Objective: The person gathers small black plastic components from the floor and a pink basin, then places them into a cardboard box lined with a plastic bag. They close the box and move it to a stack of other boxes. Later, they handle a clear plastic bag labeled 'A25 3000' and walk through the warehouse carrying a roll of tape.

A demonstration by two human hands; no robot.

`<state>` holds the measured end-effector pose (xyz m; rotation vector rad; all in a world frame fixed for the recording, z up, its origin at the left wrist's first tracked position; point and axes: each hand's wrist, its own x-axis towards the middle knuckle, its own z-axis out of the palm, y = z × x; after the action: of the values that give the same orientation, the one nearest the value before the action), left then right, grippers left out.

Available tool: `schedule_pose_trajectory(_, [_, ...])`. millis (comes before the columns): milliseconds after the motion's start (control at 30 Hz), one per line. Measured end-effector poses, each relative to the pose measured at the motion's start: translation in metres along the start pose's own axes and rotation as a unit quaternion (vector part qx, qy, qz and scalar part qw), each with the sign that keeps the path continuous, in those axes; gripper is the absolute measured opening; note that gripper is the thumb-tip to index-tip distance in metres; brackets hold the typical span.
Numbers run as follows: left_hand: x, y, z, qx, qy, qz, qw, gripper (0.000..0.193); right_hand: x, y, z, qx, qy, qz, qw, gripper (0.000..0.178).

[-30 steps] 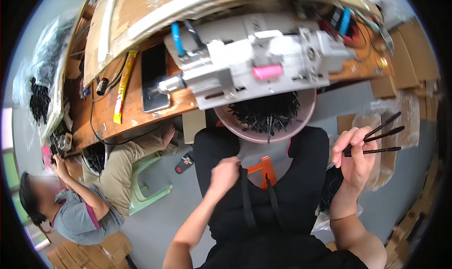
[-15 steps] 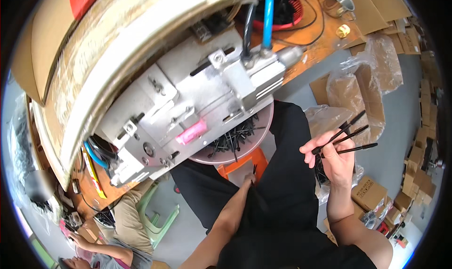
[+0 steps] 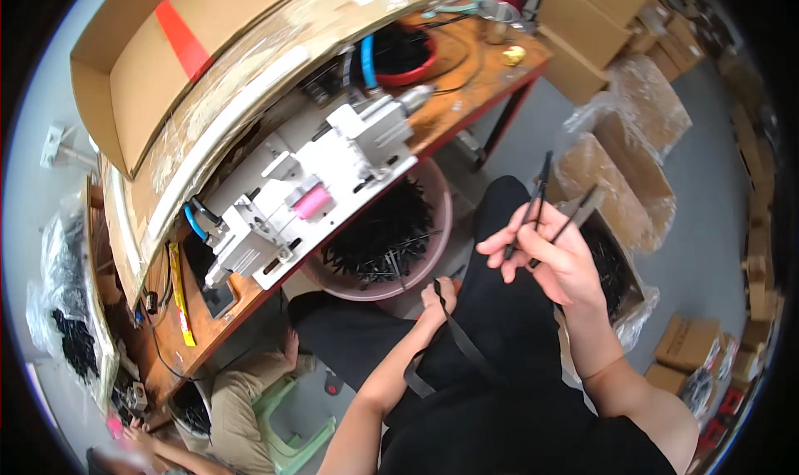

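Observation:
Over my right thigh, my right hand (image 3: 559,254) is raised with several thin black sticks (image 3: 543,196) pinched between its fingers, their ends fanned apart. Low between my legs, my left hand (image 3: 441,299) has curled fingers, and a dark bit shows at its fingertips; what it grips is too small to make out. A black strap (image 3: 470,346) hangs beside that hand. Just beyond it, under the table edge, a pink tub (image 3: 447,213) holds a heap of black sticks (image 3: 379,234). A metal fixture (image 3: 345,155) with a pink block (image 3: 312,201) sits above the tub.
The wooden table (image 3: 474,76) carries a red basket (image 3: 429,69) and a yellow strip (image 3: 181,296). A plastic-lined carton (image 3: 653,184) stands open at right, near a box of black sticks (image 3: 610,267). At lower left, a co-worker sits by a green stool (image 3: 279,433).
My view has shifted, showing more of the tub and table. My right hand has turned, so its sticks point more upward. The sticks seen upright at my left hand no longer show clearly.

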<state>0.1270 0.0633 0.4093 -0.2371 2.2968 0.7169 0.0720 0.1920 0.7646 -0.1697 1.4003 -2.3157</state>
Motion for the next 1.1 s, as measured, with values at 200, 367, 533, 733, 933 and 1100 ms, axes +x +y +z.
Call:
schedule_pose_trajectory(200, [-0.141, 0.059, -0.107, -0.269, 0.402, 0.245, 0.840, 0.022, -0.057, -0.011, 0.014, 0.079, -0.018, -0.011, 0.997, 0.011])
schedule_pose_trajectory(367, [-0.257, 0.095, -0.162, -0.309, 0.451, 0.360, 0.756, 0.014, -0.074, -0.009, 0.014, 0.114, -0.057, 0.025, 0.992, 0.011])
schedule_pose_trajectory(533, [-0.287, 0.089, -0.195, -0.081, 0.561, 0.567, 0.598, 0.041, -0.061, 0.000, 0.044, 0.132, -0.128, 0.103, 0.978, 0.012])
schedule_pose_trajectory(733, [-0.291, 0.082, -0.210, -0.063, 0.611, 0.504, 0.608, 0.038, -0.032, 0.009, 0.075, 0.105, -0.148, 0.155, 0.971, 0.012])
schedule_pose_trajectory(933, [-0.271, 0.072, -0.217, -0.166, 0.592, 0.466, 0.637, 0.039, 0.003, 0.024, 0.086, 0.137, -0.154, 0.196, 0.959, 0.012])
schedule_pose_trajectory(1100, [-0.247, 0.061, -0.216, -0.214, 0.581, 0.423, 0.661, 0.022, 0.031, 0.043, 0.086, 0.114, -0.140, 0.234, 0.955, 0.012])
